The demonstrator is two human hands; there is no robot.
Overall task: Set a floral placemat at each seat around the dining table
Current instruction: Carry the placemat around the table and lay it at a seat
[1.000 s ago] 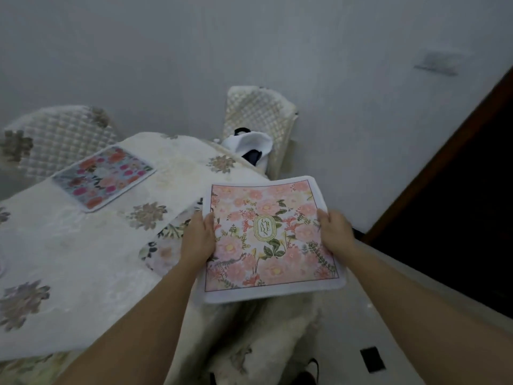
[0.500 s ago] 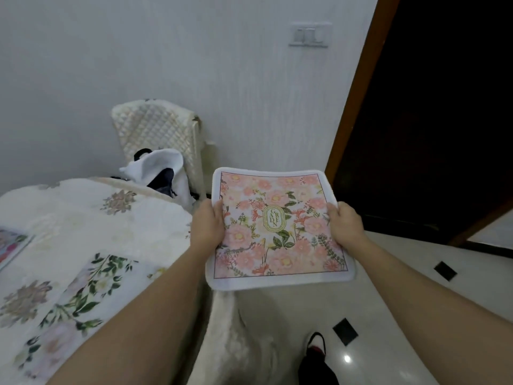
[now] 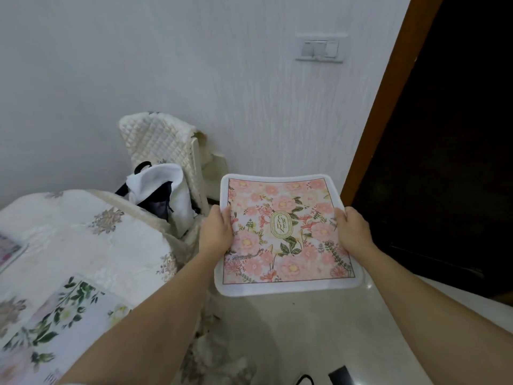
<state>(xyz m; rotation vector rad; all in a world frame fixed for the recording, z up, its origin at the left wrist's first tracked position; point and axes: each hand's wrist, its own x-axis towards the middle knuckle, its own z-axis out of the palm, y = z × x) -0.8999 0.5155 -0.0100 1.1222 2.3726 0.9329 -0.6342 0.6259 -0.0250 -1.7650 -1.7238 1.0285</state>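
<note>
Quilted cloth chair cover (image 3: 155,140), glossy floor (image 3: 319,329)

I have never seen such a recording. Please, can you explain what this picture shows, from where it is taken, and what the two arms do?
There is no machine here. A person wears a wide-angle camera on the head, so the picture looks forward and down along their own arms. The left hand and the right hand each grip one side of a pink floral placemat, held in the air over the floor, beside the dining table. On the table lies a green-leaf placemat, and the edge of another placemat shows at far left. Behind the table stands a quilted chair with a white and dark bag on it.
</note>
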